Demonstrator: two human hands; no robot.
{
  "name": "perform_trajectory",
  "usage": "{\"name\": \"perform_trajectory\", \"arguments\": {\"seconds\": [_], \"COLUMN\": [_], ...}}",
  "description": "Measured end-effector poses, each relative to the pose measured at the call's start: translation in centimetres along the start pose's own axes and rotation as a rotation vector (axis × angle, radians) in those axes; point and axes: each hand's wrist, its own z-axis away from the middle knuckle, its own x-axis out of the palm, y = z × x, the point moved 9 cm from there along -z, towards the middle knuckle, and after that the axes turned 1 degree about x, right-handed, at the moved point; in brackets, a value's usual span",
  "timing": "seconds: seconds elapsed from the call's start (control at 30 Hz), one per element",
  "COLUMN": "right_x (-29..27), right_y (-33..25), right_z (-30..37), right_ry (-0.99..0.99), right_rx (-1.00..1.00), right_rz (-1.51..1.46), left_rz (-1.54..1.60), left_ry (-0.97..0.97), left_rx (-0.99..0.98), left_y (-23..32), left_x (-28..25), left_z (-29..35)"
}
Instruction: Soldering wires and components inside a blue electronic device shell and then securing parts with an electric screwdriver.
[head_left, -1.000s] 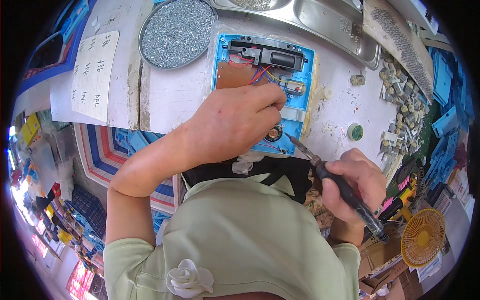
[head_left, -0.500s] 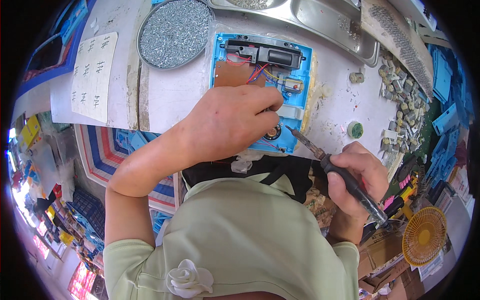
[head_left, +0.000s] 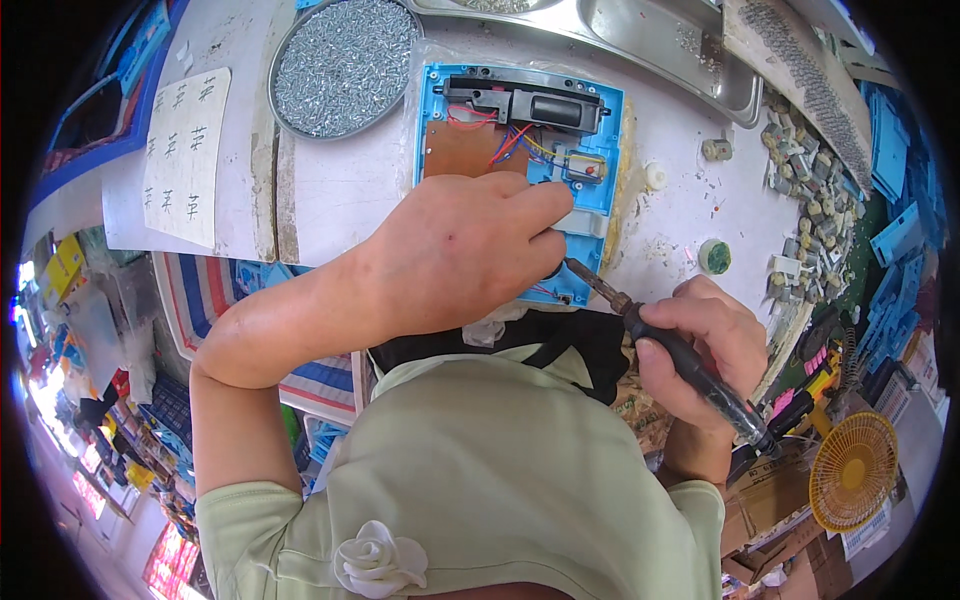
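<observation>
A blue plastic casing lies open side up on the table. Inside it are a brown circuit board, a black housing and red, blue and yellow wires. My left hand reaches over the casing, its thumb and fingers pinched together low at the right; what they hold is hidden. In my right hand is a soldering iron, gripped by its black handle. Its tip points left, close to my left fingertips, over a round part that is mostly covered.
A round tray of small screws stands at the back left, with metal trays behind the casing. Small motors are heaped at the right. Nearer are a small green-filled tub and a yellow fan.
The soldering iron has moved left, bringing its tip up to my left fingertips. My left hand has shifted slightly right and down, and now covers most of the round part.
</observation>
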Motion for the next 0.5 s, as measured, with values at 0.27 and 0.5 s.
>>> {"name": "perform_trajectory", "arguments": {"seconds": [0.27, 0.5], "right_x": [0.4, 1.4], "right_y": [-1.6, -4.4], "right_z": [-0.8, -1.8], "right_ry": [-0.002, -0.098], "right_rx": [-0.060, -0.181], "right_rz": [0.096, 0.233], "left_rz": [-0.005, -0.010], "left_ry": [0.005, 0.014], "left_rx": [0.010, 0.008], "left_y": [0.2, 0.2], "left_x": [0.0, -0.1], "left_z": [-0.1, -0.1]}}
